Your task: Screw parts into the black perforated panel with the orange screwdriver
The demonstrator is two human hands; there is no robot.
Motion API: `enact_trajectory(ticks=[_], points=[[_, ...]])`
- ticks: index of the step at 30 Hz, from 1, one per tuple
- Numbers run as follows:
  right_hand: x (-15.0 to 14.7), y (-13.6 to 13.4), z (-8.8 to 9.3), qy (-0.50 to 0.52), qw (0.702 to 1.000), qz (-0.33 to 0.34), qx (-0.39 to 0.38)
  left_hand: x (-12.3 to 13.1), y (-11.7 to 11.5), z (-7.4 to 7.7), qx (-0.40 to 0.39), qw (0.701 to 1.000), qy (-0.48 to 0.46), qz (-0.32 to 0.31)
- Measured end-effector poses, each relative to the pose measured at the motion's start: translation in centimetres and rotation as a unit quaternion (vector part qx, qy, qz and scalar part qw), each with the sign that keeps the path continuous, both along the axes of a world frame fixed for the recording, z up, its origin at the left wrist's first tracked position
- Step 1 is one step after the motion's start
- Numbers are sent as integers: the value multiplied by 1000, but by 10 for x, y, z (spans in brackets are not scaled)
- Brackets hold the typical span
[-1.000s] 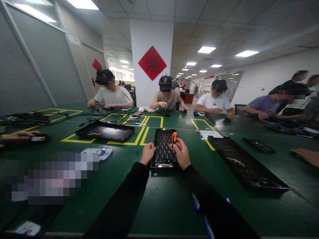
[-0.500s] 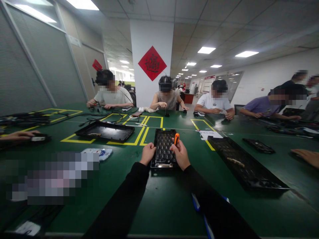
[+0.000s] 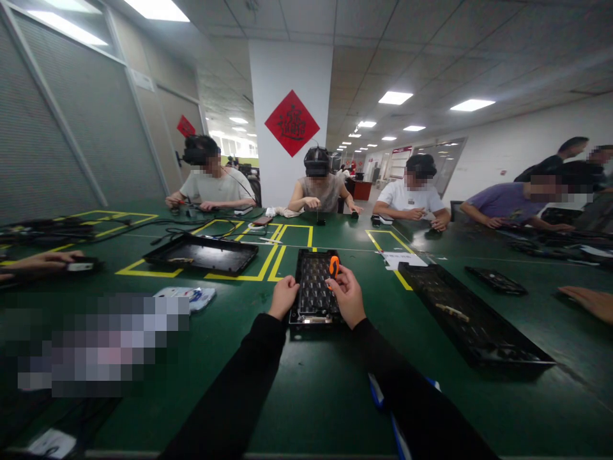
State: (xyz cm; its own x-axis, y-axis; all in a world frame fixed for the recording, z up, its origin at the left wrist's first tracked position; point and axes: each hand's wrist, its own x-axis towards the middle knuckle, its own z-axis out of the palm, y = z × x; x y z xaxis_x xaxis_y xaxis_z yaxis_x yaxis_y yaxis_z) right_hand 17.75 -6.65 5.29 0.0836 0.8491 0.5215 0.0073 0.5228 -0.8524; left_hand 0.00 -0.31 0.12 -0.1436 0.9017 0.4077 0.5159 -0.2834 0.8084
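Gripping an orange tool (image 3: 334,261), right fingers (image 3: 347,282) overhang the casing (image 3: 311,291); left fingers (image 3: 287,287) clasp its side.

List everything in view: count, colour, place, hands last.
Housing: one, black, centre
Hand tool: one, orange and black, over housing
Table: one, green, foreground
Trays: two, black, left and right
Flat part: one, black, right
Packet: one, white and blue, left
Cables: several, black, left
Paper: one, white, right
Items: count unclear, blue, foreground right
Tape: several strips, yellow, tabletop
Co-workers: several, varied clothing, around table
Sign: one large, red, background
Left hand: one, black-sleeved, housing's left edge
Right hand: one, black-sleeved, fingers around hand tool
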Motion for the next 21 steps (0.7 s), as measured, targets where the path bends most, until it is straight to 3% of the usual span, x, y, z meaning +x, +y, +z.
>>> enact_trajectory(ticks=[6,12,18,21], points=[[2,-4,3,9,999,32,5,1,-1,2,-7,1000,-3,3],[1,-2,-1,-22,1000,12,-12,1,-1,2,-6,1000,-5,1],[1,-6,5,-100,994,-30,42,0,-1,1,-2,1000,-5,-1],[2,-4,5,-83,995,-37,37,0,-1,1,-2,1000,-4,-4]])
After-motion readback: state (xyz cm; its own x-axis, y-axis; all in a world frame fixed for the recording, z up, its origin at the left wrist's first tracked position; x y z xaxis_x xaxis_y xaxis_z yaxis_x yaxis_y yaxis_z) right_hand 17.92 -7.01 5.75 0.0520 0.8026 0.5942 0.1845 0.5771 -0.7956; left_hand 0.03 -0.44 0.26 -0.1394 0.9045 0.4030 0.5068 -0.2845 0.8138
